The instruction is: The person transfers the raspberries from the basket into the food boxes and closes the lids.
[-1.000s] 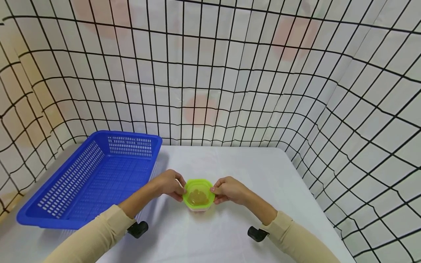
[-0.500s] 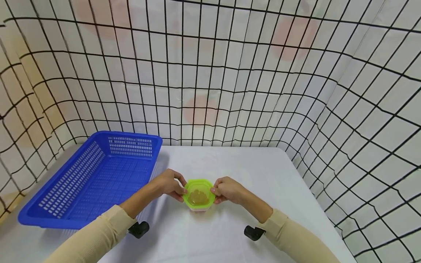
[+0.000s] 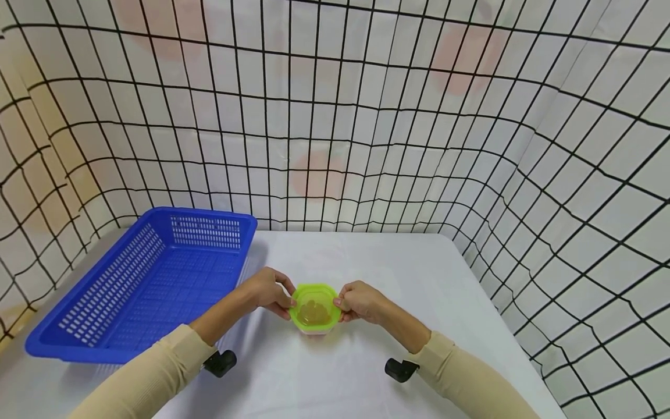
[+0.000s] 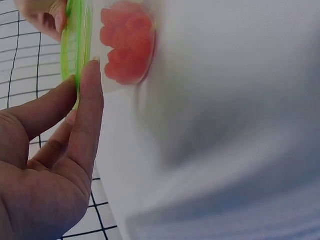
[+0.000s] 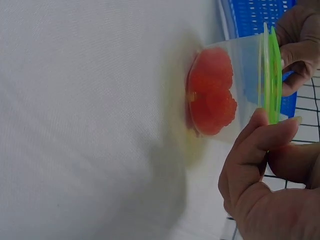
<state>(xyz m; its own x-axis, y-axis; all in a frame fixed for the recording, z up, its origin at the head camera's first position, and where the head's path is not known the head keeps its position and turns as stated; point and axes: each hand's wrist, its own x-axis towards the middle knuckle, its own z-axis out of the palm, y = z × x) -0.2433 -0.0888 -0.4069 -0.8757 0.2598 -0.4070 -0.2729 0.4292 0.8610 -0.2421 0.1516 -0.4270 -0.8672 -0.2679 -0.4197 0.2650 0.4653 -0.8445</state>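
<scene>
A small clear plastic food container (image 5: 245,65) stands on the white tabletop, with a translucent lime-green lid (image 3: 316,308) over its top. Red, bumpy pieces that look like raspberries (image 4: 127,42) lie in its bottom. My left hand (image 3: 268,293) pinches the left edge of the lid and rim, thumb above and fingers below. On the opposite edge, my right hand (image 3: 363,302) grips the lid and rim between thumb and fingers. In the right wrist view the lid lies along the rim; whether it is fully fastened I cannot tell.
A blue perforated plastic basket (image 3: 141,355) stands at the left of the table (image 3: 377,256). Black grid netting (image 3: 342,139) over white sheeting surrounds the table at the back and both sides. A dark wrist camera (image 3: 220,364) sits beneath each forearm.
My right wrist has shifted slightly to the left. Both hands keep their hold on the container's edges, and the container stays in nearly the same place.
</scene>
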